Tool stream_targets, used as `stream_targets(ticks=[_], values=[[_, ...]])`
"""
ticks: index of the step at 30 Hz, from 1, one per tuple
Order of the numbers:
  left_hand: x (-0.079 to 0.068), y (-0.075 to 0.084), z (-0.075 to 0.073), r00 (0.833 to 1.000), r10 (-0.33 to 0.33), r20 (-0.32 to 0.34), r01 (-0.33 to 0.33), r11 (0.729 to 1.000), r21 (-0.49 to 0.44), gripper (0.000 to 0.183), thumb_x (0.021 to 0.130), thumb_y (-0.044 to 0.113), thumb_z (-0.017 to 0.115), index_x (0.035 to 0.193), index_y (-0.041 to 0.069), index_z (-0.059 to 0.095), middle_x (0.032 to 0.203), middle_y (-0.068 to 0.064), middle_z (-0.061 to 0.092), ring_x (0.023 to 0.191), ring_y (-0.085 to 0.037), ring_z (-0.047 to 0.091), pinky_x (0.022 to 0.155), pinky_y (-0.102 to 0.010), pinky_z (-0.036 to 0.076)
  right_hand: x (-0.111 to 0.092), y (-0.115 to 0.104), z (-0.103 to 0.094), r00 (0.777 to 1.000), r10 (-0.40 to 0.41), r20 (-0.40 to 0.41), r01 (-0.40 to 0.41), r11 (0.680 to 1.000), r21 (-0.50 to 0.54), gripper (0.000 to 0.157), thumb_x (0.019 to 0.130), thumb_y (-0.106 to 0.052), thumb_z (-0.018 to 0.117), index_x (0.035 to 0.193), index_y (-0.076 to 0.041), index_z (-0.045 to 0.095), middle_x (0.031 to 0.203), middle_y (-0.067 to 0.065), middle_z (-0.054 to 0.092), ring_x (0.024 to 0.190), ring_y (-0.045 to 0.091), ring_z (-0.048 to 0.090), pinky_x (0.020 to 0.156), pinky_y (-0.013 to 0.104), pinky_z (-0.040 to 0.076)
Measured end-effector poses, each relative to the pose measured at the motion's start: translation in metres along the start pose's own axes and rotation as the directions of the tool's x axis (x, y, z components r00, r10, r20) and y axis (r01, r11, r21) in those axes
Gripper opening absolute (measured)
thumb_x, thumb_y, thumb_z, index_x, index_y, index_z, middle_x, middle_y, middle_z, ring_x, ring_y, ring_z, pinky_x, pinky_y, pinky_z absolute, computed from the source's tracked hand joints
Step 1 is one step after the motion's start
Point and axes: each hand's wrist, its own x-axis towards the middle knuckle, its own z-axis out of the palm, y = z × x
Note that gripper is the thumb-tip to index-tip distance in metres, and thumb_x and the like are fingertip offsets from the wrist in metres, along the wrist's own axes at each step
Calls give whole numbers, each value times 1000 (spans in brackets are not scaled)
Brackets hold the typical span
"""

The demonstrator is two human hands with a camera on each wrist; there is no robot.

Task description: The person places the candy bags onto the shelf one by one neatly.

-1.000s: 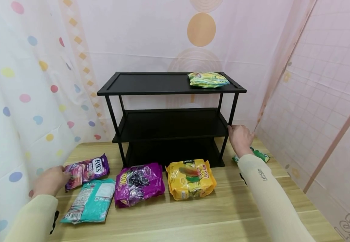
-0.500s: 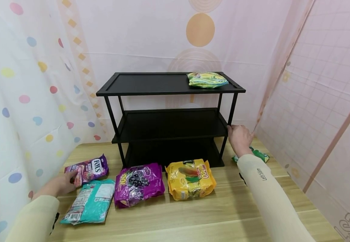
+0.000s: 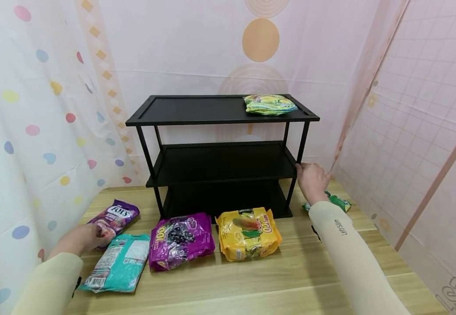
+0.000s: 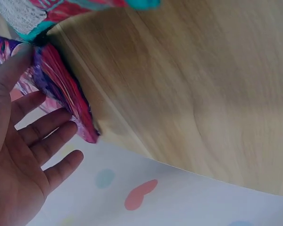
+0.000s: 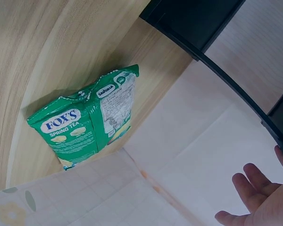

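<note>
Rack [image 3: 212, 162], black, three levels, standing on a wooden tabletop [image 3: 247, 288]. Top level: one green-and-yellow bag [image 3: 270, 105], lying flat near the right end.

Packets on the tabletop, placed by the rack:
- Purple Fox's bag [image 3: 118, 215]: left of it, print side up, slanted. Left hand [image 3: 76, 240] touches its near end — grip loose, fingers parted, nothing clasped.
- Teal bag [image 3: 119, 262]: to its front left, just beside the Fox's bag, barcode showing.
- Purple grape-print bag [image 3: 182, 240]: directly before it, left of centre.
- Yellow bag [image 3: 249, 234]: directly before it, right of centre.
- Green Fox's bag [image 5: 85, 122]: right of it, below the right forearm.

Right hand [image 3: 313, 179]: at its front right post, beside the middle level; three fingers spread free — whether the grip pinches cannot be told.

Edges and room: wood extends in front of the packets; the left edge, near the purple Fox's bag, meets dotted cloth [image 3: 35, 131].
</note>
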Motion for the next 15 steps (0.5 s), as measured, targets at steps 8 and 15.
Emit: stream_targets(ticks=[8,15], values=[[2,0,-4,1000,5,-10,-5,1000,20,77,95,64,50,108,-10,66,98,-29,63,84,-38,59,82,-59,48,0,0,-1,1000,-5,-3,5,1000,-3,41,106,-34,43,113,-8,74,106,22,66,102,44,60,98,67,31],[-2,-11,-4,997,-36,-65,33,999,-37,53,99,42,57,109,-9,62,90,-22,62,80,-35,56,76,-56,47,-1,0,0,1000,0,-9,0,1000,-9,41,106,-35,43,113,-8,74,106,22,67,102,44,61,98,66,32]])
